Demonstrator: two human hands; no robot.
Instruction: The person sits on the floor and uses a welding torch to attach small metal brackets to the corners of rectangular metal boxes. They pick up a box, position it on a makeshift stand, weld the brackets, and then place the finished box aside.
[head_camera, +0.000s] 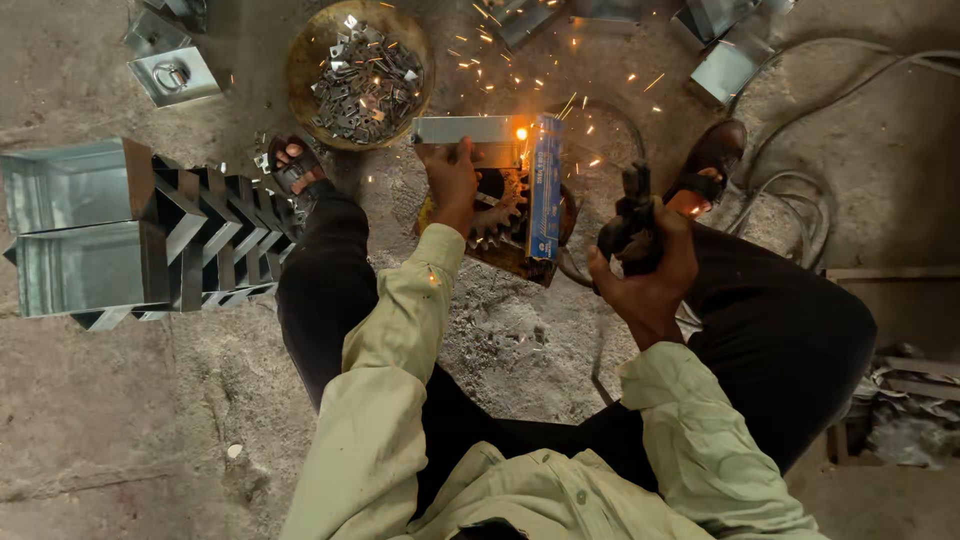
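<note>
My left hand (452, 180) presses on a folded sheet-metal box piece (478, 131) that rests over a rusty gear (497, 222) on the ground. A bright orange glow with flying sparks (520, 132) sits at the box's right end, beside a blue flat piece (545, 187) standing against it. My right hand (648, 268) grips a black welding electrode holder (630, 215), held a little right of the glow. I squat over the work, with sandalled feet (292, 168) on either side.
A round pan (300, 70) full of small metal brackets lies behind the work. Stacked sheet-metal boxes (75, 230) stand at the left, more box parts (728, 65) at the top. Cables (800, 200) loop on the ground at the right.
</note>
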